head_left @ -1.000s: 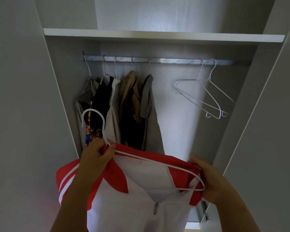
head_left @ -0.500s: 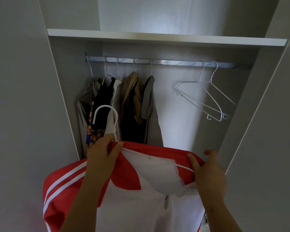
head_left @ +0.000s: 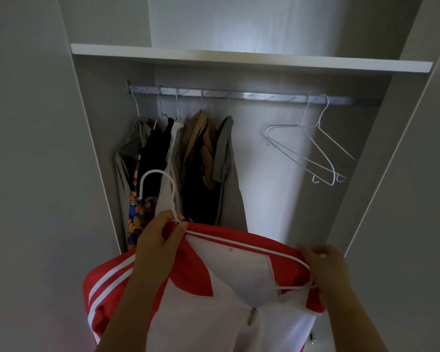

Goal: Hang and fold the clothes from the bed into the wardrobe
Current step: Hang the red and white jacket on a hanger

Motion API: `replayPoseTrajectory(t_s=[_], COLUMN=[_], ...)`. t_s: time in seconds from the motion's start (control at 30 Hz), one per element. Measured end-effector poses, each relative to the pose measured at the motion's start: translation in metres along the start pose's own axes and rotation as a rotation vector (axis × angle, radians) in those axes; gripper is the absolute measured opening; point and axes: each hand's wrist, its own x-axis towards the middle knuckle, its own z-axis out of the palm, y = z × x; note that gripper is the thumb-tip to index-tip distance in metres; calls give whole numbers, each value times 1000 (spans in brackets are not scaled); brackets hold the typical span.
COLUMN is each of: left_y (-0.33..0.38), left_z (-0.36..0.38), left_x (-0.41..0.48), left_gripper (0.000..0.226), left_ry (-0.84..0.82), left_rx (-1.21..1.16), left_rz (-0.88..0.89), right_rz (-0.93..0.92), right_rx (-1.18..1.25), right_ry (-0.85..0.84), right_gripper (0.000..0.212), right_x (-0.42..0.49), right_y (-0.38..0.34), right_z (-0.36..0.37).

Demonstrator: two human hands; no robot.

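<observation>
Red-and-white jacket (head_left: 239, 288) on a white hanger (head_left: 158, 174), held up at 6 o'clock, low in front of the open wardrobe (head_left: 97, 148).

The left hand (head_left: 160, 237) pinched the hanger's neck at the collar, its hook standing free above the fingers; the right hand (head_left: 325, 273) curled round the hanger's far end and the jacket's shoulder at 4 o'clock; the zip hung part open. The rail (head_left: 252, 96) ran across at 12 o'clock under the shelf (head_left: 239, 59); five hung garments (head_left: 201, 161) crowded its left end at 10 o'clock, directly behind the raised hook; two empty hangers (head_left: 310, 151) hung tilted at 2 o'clock; a bare stretch of rail lay between the grey garment and those hangers.
</observation>
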Motion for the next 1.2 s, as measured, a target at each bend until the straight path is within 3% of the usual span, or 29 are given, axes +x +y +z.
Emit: replayPoseTrajectory(t_s=[0.07,0.17,0.43,0.53,0.63,0.7,0.83,0.97,1.07,1.1,1.13,1.2], left_y=[5,9,7,17,29,34,33,29,23,21,20,20], left_z=[5,5,9,14,25,34,46,57,51,48,44,37], left_x=[-3,-2,-3,-10,-19,-22,-20,-29,-21,-17,-14,-12], left_gripper=[10,12,13,7,6,18,11,19,12,9,7,7], left_ry=[23,20,142,167,180,170,161,94,87,68,38,-7], left_rx=[4,-31,7,69,159,233,336,417,311,254,199,102], left_rz=[34,57,8,118,340,414,404,391,274,220,182,176], right_rz=[-123,-172,-97,-192,-199,-215,-266,-358,-386,-385,-430,-629], right_rx=[-46,-2,121,93,175,207,176,33,64,99,91,-68], right_ry=[196,312,326,447,509,484,307,-88,-431,-457,-371,11], right_gripper=[27,32,35,32,27,20,17,16,12,14,16,14], right_x=[-2,-4,0,-6,-6,-8,-20,-47,-58,-59,-59,-55], right_y=[-3,-2,-2,3,2,-2,-7,-16,-24,-25,-25,-22], right_z=[1,2,2,4,8,14,27,43,45,44,42,38])
